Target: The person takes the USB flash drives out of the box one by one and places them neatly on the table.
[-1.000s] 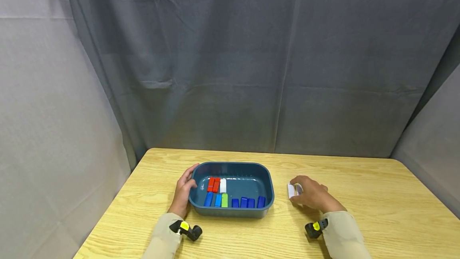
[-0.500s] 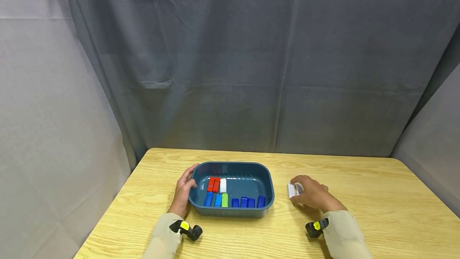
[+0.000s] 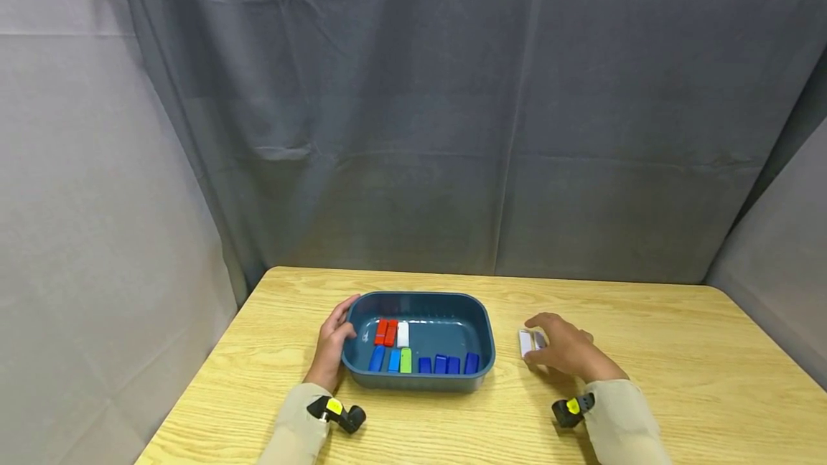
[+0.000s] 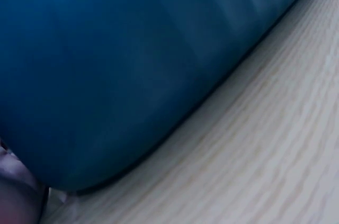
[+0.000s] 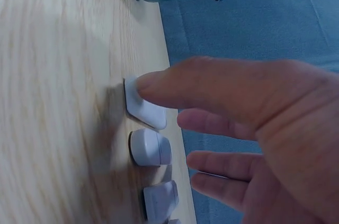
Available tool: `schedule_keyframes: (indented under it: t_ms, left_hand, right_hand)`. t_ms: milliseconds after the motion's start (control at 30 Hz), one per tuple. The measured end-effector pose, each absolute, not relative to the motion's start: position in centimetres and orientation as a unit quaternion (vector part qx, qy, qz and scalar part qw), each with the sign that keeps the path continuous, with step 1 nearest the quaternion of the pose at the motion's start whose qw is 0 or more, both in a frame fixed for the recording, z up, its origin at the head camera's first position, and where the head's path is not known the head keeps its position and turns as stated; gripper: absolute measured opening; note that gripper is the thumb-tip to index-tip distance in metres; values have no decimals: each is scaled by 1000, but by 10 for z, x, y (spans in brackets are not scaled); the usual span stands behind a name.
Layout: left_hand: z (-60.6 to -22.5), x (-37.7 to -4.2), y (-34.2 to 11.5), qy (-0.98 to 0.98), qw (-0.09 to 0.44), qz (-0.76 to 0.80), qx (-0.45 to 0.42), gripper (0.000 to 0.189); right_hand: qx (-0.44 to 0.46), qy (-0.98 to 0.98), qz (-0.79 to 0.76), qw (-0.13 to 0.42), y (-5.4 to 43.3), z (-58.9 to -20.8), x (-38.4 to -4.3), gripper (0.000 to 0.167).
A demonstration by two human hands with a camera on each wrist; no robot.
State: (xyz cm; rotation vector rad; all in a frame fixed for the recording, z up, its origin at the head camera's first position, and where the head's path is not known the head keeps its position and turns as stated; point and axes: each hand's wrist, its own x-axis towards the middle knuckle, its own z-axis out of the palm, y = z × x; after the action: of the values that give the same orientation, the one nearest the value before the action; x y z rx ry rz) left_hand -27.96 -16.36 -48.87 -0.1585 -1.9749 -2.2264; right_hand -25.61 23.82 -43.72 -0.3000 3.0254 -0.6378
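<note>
A dark teal tray (image 3: 446,336) stands on the table, its outer wall (image 4: 132,75) filling the left wrist view. My left hand (image 3: 332,347) grips its left end, thumb over the rim and fingers along the outside. To the tray's right, my right hand (image 3: 563,349) is spread over a few small white pieces. Its thumb touches a flat white piece (image 5: 144,108), while the other fingers extend beyond it. Next to that piece are a rounded white piece with a seam (image 5: 151,147) and a squarer one (image 5: 160,201).
Inside the tray lie small oblong pieces: two red ones (image 3: 385,332), a white one (image 3: 403,334), a green one (image 3: 405,360), two lighter blue ones (image 3: 377,358) and several dark blue ones (image 3: 441,364). A grey curtain (image 3: 413,128) hangs behind the wooden table (image 3: 413,422).
The right index fingertip has drawn slightly away from the far end of the white piece. The left hand and tray keep their places; the head view has shifted a little.
</note>
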Motion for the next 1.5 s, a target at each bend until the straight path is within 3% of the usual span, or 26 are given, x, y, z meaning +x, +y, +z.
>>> schedule_keyframes:
  t_ms: [233, 667, 933, 1500]
  left_hand:
    - [-490, -278, -158, -660, 88, -744, -58, 66]
    - [-495, -284, -144, -665, 87, -738, -73, 65]
    - [-492, -283, -134, -656, 92, -744, -82, 65]
    - [-499, -296, -124, -658, 81, -743, -89, 64]
  right_hand:
    - [-118, 969, -217, -6, 237, -433, -254, 51]
    - [-191, 945, -240, -111, 209, -412, -246, 39]
    - [-234, 940, -229, -93, 176, -401, -251, 41]
    - [-250, 943, -218, 8, 117, -404, -278, 37]
